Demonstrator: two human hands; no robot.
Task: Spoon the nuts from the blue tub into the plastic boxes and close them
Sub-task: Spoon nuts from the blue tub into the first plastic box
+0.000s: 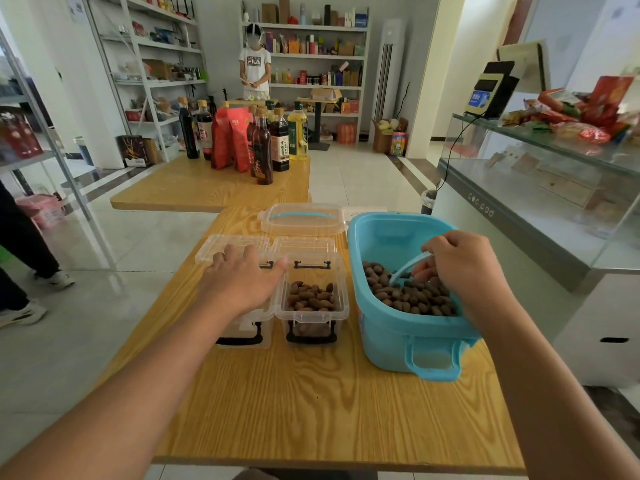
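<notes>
Two wooden tables (311, 393) in a shelved shop — right hand (464, 268) grips scoop (407, 270), left hand (242, 282) flat.

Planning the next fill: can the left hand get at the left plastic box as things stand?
Probably yes: the left hand already rests over the open left box, whose lid is folded back. Nothing lies between them.

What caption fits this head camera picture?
Right hand scoops nuts from the tub; left hand rests on an open box.
</notes>
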